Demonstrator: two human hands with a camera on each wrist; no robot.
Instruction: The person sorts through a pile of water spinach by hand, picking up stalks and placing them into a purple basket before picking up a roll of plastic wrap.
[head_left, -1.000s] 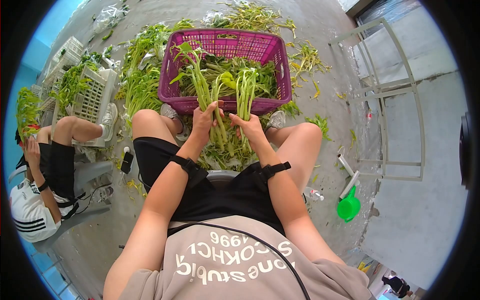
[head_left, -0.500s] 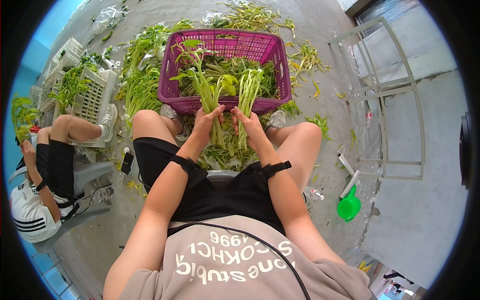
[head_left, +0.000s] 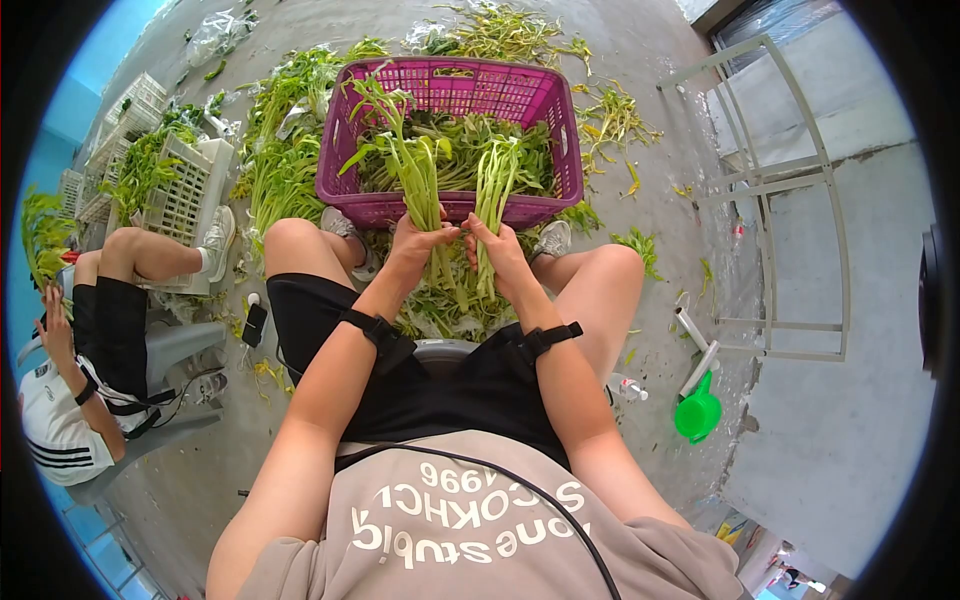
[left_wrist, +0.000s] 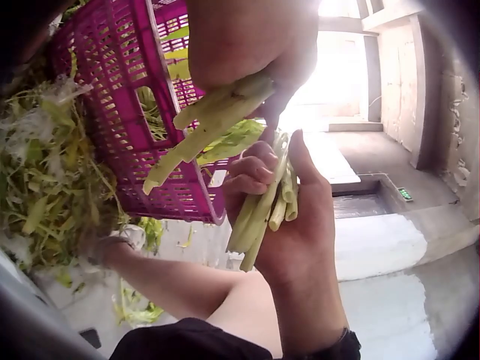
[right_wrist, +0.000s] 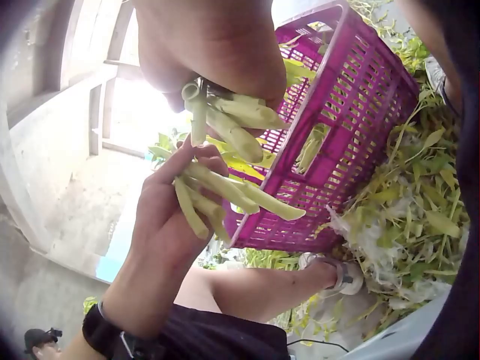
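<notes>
My left hand (head_left: pixel 410 247) and right hand (head_left: pixel 501 258) each grip a bunch of stems (head_left: pixel 421 185) near the bare ends, tops over the basket (head_left: pixel 358 208). They look light, crisp and hollow, so I'd hold low, gently, sparing the soft leaves (head_left: pixel 500 152).

Lighting and clarity: bright, diffuse; wrist views backlit, hazy.
Head view: even light; fisheye bending on metal frame (head_left: pixel 800 110), right of purple crate (head_left: pixel 548 212); black corners. Wrist views: blown-out white glare (left_wrist: pixel 322 82) beside crate; stalks (left_wrist: pixel 196 144) near it slightly soft; edges darkened.
</notes>
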